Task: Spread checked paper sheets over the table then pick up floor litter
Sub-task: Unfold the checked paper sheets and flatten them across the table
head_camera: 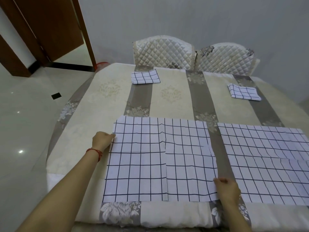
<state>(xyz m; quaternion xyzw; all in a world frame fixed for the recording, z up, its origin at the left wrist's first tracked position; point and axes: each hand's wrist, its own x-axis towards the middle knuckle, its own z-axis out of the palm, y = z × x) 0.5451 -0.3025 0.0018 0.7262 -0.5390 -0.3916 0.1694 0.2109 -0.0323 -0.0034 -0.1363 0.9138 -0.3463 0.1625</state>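
Both hands pinch the unfolded white checked paper sheet (pixel 158 158): left hand (pixel 102 139) at its left edge, right hand (pixel 226 188) at its right edge.

We observe both arms bare and extended forward from the lower edge of the view. The left arm runs diagonally up and to the right, nearly straight at the elbow; we note a red string bracelet (pixel 95 152) at its wrist. The left hand (pixel 102 140) lies knuckles up, fingers curled, its fingertips pinching the left edge of the checked sheet (pixel 157 161). The right forearm enters from the bottom right, angled up and to the left. The right hand (pixel 227 187) is also back-up, fingers bent, thumb and fingertips gripping that same sheet at its near right edge.
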